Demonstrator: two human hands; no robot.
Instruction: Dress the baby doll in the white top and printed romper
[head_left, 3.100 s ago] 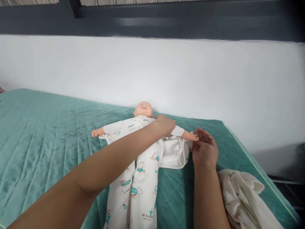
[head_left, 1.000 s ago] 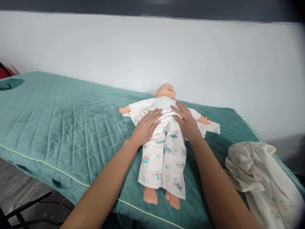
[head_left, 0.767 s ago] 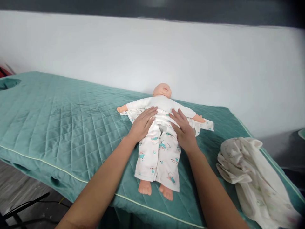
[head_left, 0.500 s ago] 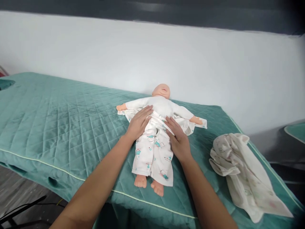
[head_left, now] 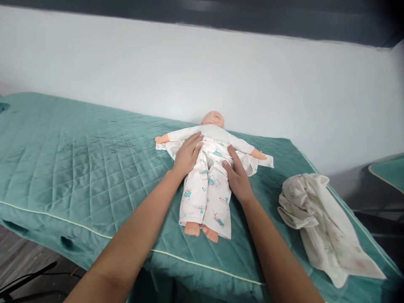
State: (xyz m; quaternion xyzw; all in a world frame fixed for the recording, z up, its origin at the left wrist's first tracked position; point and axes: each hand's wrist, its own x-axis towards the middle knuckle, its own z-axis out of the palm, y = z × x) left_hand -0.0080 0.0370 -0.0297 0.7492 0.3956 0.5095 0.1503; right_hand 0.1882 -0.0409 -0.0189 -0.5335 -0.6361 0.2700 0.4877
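A baby doll (head_left: 214,132) lies on its back with its arms stretched out, dressed in a white long-sleeved top. White trousers (head_left: 206,189) with small green and red prints cover its legs, and the feet show below the hems. At the hip on the left side, my left hand (head_left: 188,155) holds the trousers near the waistband, its fingers long against the cloth. My right hand (head_left: 238,176) grips the opposite side of the waist, thumb towards the front. A printed white garment (head_left: 249,164) is spread beneath the doll's back and arms.
The bed has a green quilted cover (head_left: 94,168) with a pale piped edge. Crumpled white printed cloth (head_left: 318,223) lies to the right. Behind the bed stands a white wall (head_left: 189,71); a black metal frame (head_left: 31,277) is on the floor at lower left.
The trousers' waist has come up over the doll's belly and the front lies smoother. Both hands have shifted slightly upward along the sides. The doll's feet show less below the hems.
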